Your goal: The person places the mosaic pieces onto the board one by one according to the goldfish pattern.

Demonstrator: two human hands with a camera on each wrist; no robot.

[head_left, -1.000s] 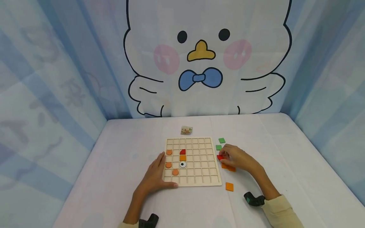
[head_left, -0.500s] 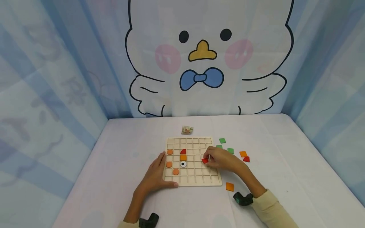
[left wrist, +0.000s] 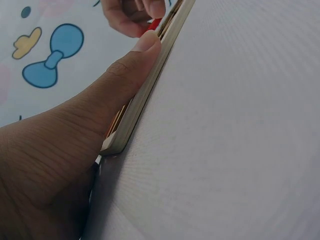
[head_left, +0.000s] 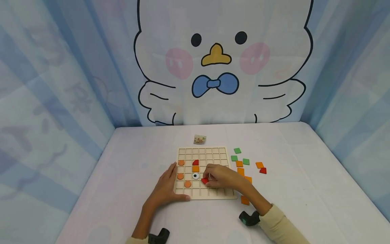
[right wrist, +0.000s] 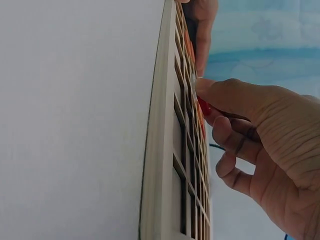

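A light wooden grid board (head_left: 217, 156) lies flat on the table in the head view. My left hand (head_left: 164, 186) rests against its left side and near-left corner, fingers fairly straight, thumb on the near rim. Between the thumb and fingers of my right hand (head_left: 223, 177) is a small red tile (head_left: 204, 181), pinched over the board's middle, just right of and nearer than a white disc (head_left: 195, 176) with a black dot. On the board sit another red tile (head_left: 195, 162) with a rounded corner, an orange square tile (head_left: 195, 168) and several orange discs (head_left: 187, 184).
Right of the board lie several green tiles (head_left: 237, 150), several orange tiles (head_left: 240, 171) and a red tile (head_left: 263, 170). Behind the board is a small patterned card (head_left: 199, 139). A printed curtain (head_left: 213, 108) stands at the table's back edge.
My right hand has picked up the red tile from beside the board and carried it left, over the board's middle. My left hand has stayed at the corner.
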